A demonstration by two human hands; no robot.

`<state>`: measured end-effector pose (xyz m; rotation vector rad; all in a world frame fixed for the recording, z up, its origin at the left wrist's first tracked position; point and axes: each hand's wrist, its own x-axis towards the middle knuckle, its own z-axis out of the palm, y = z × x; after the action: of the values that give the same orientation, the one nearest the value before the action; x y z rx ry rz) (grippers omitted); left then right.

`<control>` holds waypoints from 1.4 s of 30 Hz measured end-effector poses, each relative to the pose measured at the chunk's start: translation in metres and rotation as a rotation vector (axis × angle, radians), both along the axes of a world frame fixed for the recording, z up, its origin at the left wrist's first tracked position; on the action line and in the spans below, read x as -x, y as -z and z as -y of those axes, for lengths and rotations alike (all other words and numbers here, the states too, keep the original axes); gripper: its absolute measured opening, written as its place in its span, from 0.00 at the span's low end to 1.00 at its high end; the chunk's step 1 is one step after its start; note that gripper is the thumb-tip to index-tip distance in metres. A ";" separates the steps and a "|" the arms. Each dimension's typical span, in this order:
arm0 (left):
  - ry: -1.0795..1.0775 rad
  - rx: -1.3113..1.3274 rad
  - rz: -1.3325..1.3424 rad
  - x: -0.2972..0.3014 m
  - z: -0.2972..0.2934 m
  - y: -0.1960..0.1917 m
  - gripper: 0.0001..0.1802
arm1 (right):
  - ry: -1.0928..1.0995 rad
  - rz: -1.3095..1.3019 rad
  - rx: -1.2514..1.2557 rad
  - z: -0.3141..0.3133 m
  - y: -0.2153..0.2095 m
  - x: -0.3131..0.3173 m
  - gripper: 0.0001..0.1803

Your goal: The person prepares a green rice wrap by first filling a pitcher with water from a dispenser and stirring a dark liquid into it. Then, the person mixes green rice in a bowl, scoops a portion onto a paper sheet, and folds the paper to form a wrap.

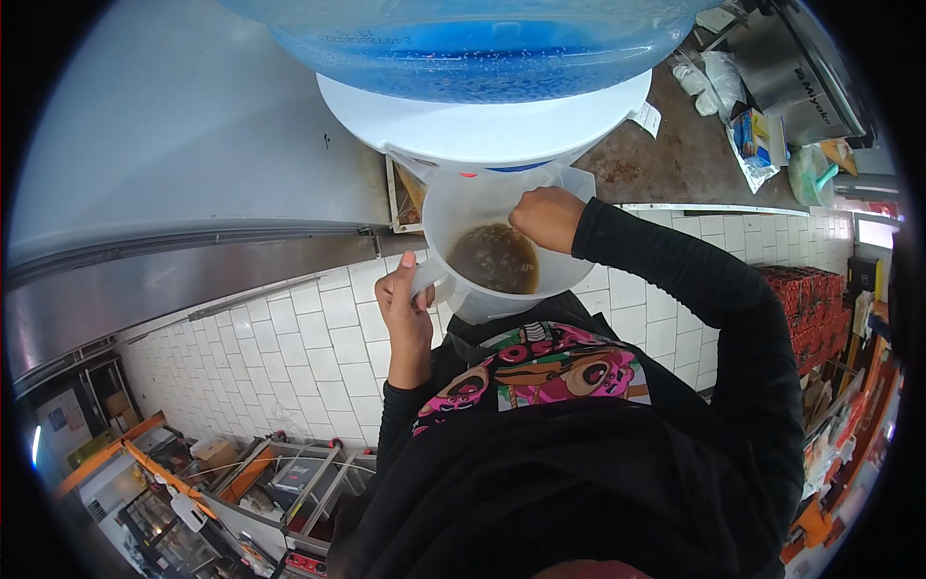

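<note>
A large translucent white plastic pitcher (458, 207) with brown, bubbly liquid (494, 259) in its bottom is held in front of my body. My left hand (406, 307) grips the pitcher's handle (427, 277), with the thumb up along it. Reaching over the pitcher's right rim, my right hand (547, 220) is curled into a fist inside its mouth, above the liquid. Whatever that fist may hold is hidden. The pitcher is right below a white water dispenser (482, 130) that carries a big blue water bottle (482, 58).
A brown worktop (666, 159) on the right bears plastic bags, a blue-yellow box (754, 137) and a steel appliance (793, 82). A large grey metal surface (183, 125) fills the left. Behind me are a metal rack (289, 482) and stacked red packs (805, 314) on the tiled floor (289, 352).
</note>
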<state>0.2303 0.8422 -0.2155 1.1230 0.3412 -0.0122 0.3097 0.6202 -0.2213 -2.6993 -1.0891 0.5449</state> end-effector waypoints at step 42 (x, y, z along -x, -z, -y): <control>-0.005 -0.010 -0.022 0.001 0.001 -0.002 0.28 | -0.052 0.035 -0.024 0.006 -0.005 0.002 0.05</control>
<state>0.2295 0.8412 -0.2137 1.1329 0.3635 -0.0185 0.3076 0.6138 -0.2168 -2.6766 -1.1700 0.4917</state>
